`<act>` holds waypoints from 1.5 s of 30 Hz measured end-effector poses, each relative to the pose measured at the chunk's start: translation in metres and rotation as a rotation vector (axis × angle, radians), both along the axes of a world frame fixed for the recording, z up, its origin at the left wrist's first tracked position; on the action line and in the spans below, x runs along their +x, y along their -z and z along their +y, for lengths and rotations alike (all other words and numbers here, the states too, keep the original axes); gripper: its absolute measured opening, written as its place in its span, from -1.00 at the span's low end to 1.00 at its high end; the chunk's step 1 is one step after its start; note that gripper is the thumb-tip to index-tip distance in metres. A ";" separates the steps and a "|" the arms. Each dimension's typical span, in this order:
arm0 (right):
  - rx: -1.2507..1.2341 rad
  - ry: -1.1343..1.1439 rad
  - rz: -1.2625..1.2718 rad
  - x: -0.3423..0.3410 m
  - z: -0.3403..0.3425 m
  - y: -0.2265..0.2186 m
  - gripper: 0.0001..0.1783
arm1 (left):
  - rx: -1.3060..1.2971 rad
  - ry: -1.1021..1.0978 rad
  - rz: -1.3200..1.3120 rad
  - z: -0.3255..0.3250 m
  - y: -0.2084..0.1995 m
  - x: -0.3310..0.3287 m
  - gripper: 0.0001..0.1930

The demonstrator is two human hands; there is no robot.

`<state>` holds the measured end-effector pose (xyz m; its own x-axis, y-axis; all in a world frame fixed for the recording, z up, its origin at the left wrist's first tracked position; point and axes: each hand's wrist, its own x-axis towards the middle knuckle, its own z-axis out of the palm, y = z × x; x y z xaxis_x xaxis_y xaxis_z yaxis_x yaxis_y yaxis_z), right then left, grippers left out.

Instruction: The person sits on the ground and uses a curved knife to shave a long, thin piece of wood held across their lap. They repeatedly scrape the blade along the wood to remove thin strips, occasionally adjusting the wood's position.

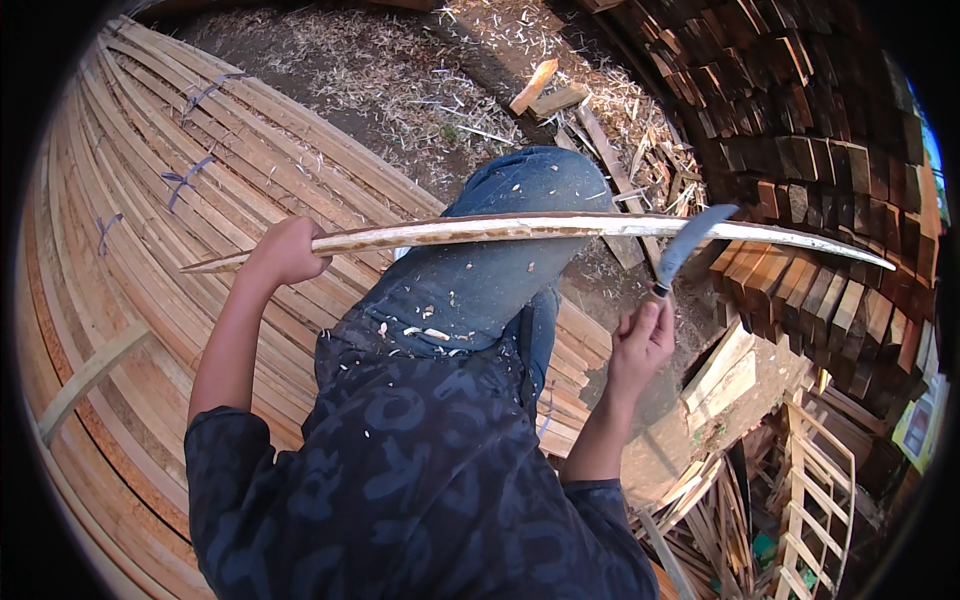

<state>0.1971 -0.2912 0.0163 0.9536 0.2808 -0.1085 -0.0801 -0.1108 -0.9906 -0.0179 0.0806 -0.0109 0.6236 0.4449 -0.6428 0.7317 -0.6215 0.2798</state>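
A long, slim wooden strip (500, 228) lies across my thigh, pale on its shaved face and brown along one edge. Its left end tapers to a point. My left hand (288, 252) is closed around it near that end. In my right hand (643, 338) is a knife (690, 238) with a broad curved blade, gripped by its dark handle, which the fingers mostly hide. The blade points up and crosses the strip right of my knee; whether its edge touches the wood I cannot tell. Small shavings dot my jeans (480, 275) and dark shirt.
Long bundled wooden strips (140, 200), tied with dark bands, spread under and left of me. Stacked wood blocks (800, 150) rise at the right. Shavings (400, 85) and offcuts (535, 88) litter the ground ahead. A slatted wooden frame (815, 500) stands at the lower right.
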 end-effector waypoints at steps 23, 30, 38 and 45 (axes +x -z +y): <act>-0.347 -0.337 0.124 -0.042 0.002 0.016 -0.63 | 0.035 0.012 -0.012 -0.001 0.003 0.002 -0.80; -0.035 0.018 0.106 -0.022 -0.001 0.008 -0.62 | 0.163 -0.009 -0.184 -0.007 0.012 -0.006 -0.85; -0.191 -0.100 -0.030 -0.001 -0.011 0.014 -0.69 | 0.103 -0.034 -0.044 -0.006 0.008 0.004 -0.83; 0.058 0.095 0.046 0.011 -0.007 0.007 -0.65 | 0.035 -0.035 0.013 -0.009 0.007 0.006 -0.81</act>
<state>0.2081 -0.2980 0.0095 0.9706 0.1964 -0.1389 -0.1329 -0.0432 -0.9902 -0.0121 0.0713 -0.0182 0.5992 0.4885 -0.6343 0.7565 -0.6048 0.2488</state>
